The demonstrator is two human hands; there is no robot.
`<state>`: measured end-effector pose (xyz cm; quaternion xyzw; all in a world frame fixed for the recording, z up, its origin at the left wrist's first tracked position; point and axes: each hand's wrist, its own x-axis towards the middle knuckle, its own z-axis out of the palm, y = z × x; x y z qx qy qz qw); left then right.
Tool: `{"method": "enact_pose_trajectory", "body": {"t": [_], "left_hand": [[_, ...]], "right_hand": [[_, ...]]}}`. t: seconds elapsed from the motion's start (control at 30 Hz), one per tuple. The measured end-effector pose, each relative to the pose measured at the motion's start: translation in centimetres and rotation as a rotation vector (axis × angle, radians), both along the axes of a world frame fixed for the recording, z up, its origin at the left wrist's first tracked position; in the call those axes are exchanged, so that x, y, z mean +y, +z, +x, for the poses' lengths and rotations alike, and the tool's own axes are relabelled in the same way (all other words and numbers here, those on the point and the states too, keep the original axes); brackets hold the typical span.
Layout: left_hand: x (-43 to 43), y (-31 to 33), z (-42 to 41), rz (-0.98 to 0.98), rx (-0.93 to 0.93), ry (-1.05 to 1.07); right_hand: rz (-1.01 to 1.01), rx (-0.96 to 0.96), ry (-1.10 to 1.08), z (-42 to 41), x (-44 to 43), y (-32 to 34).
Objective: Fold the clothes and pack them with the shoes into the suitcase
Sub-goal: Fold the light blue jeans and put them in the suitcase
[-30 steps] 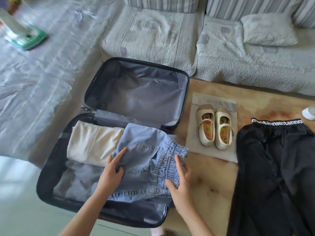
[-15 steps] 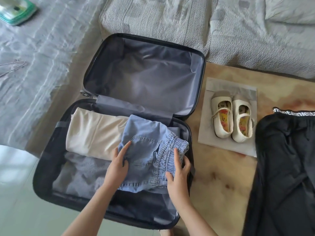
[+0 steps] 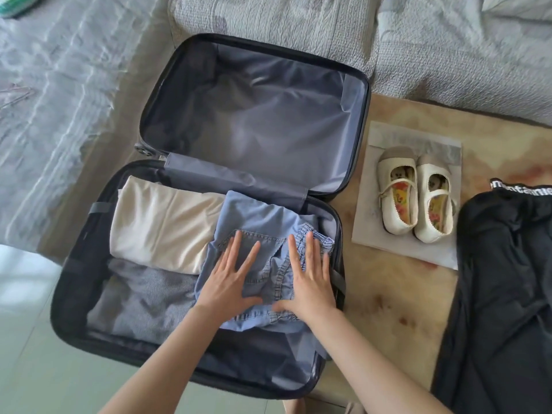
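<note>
Two hands lie flat on the folded denim garment (image 3: 263, 222), palms down, fingers spread and extended, gripping nothing. Left hand (image 3: 231, 282) presses the garment's left portion, its fingertips reaching the stitched pocket edge. Right hand (image 3: 309, 282) presses the right portion, its fingertips lying on the gathered elastic waistband. Both thumbs point inward toward each other near the garment's lower hem, close together but apart.

The denim garment sits inside the near half of the open suitcase (image 3: 71, 294), against its right wall. Directly left of the left hand's fingers, a folded cream garment (image 3: 161, 225) lies in the same half, with the denim overlapping its right edge. Below that, left of the left wrist, a folded grey knit garment (image 3: 143, 297) occupies the remaining floor of the compartment. Beyond the fingertips, the suitcase's far half stands open, showing grey lining (image 3: 254, 115) with no contents visible.

Right of the right hand's fingers, outside the suitcase, a pair of cream strap shoes (image 3: 415, 198) stands side by side on a pale flat bag (image 3: 403, 252), resting on the marbled tabletop (image 3: 388, 309). Further right, black trousers (image 3: 501, 294) lie spread out unfolded, their lettered waistband at the far end. A quilted grey sofa cover (image 3: 448, 55) runs along the far side, well beyond the fingertips.
</note>
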<state>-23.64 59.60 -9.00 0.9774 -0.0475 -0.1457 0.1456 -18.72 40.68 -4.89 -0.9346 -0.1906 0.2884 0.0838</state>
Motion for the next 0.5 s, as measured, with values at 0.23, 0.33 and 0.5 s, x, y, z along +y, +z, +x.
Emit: {"method": "enact_pose_trajectory", "body": {"t": [0.23, 0.33, 0.5], "left_hand": [[0.4, -1.7, 0.0, 0.024, 0.119, -0.005], [0.2, -1.9, 0.2, 0.01, 0.173, 0.01], [-0.2, -1.2, 0.3, -0.011, 0.157, 0.02]], "right_hand": [[-0.126, 0.071, 0.0, 0.0, 0.7, -1.3], [-0.151, 0.042, -0.02, -0.1, 0.9, -1.4], [-0.118, -0.049, -0.041, -0.5, 1.0, -1.2]]}}
